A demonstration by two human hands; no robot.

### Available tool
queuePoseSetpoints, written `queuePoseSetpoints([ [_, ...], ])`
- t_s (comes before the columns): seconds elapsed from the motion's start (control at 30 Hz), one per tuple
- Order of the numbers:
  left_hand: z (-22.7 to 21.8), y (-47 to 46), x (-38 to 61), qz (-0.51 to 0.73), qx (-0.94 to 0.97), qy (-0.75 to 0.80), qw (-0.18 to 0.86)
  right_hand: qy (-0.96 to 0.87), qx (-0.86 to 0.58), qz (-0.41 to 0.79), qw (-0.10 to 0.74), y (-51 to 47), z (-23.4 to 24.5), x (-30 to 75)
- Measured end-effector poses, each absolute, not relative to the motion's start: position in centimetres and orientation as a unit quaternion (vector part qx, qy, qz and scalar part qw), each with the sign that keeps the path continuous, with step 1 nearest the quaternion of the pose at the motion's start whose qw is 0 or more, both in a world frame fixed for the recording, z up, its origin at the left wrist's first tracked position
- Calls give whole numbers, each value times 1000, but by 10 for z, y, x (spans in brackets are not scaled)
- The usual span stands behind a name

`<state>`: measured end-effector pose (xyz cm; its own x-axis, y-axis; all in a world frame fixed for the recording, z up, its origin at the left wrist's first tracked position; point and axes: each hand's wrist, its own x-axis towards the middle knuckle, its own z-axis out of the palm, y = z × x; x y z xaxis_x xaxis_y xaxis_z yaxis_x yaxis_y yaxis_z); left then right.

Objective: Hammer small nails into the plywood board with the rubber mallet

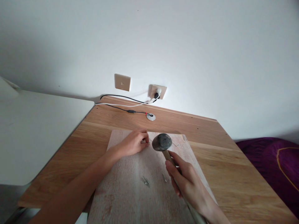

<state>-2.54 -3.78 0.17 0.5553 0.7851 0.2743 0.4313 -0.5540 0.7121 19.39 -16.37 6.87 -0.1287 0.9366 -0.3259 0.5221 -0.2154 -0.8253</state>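
Mallet (162, 142) in the right hand (187, 180), its head just beside the left hand (136, 141), above a pale board (126, 199) on the wooden worktop (224, 174). Right hand: fingers wrapped around the handle. Left hand: thumb and fingertips pinched together on a small pin (145, 142) toward the board's far edge — whether its tip enters the board cannot be told. A thin rod (175, 144) shows to the right of the mallet's head; how it sits is unclear. Nearer the person, a metal cluster (146, 181) lies on the board, with a lone piece (164, 178) to its right. Progress, as judged: under way rather than complete — one pin in hand, the cluster and lone piece apparently untouched, no finished fixing discernible.
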Motion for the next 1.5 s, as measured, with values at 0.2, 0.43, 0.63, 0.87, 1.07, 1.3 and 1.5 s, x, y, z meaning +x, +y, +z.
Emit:
queuePoseSetpoints([
  [0.2, 4, -37, -26, 304, 829, 349, 315, -587, -617, 467, 238, -152, 68, 193],
  [0.43, -1, -37, -27, 299, 832, 357, 302, -606, -611, 451, 237, -154, 69, 186],
  [0.63, -3, -39, -27, 315, 825, 371, 286, -637, -596, 436, 222, -150, 63, 182],
  [0.87, -3, -39, -28, 306, 827, 375, 285, -622, -609, 434, 233, -157, 68, 187],
  [1.07, -3, -40, -26, 301, 822, 390, 284, -582, -638, 446, 236, -178, 63, 207],
  [1.3, 5, -45, -28, 311, 827, 379, 275, -562, -668, 421, 246, -187, 36, 223],
  [1.5, 3, -45, -28, 325, 832, 371, 253, -549, -667, 439, 247, -189, 28, 226],
])
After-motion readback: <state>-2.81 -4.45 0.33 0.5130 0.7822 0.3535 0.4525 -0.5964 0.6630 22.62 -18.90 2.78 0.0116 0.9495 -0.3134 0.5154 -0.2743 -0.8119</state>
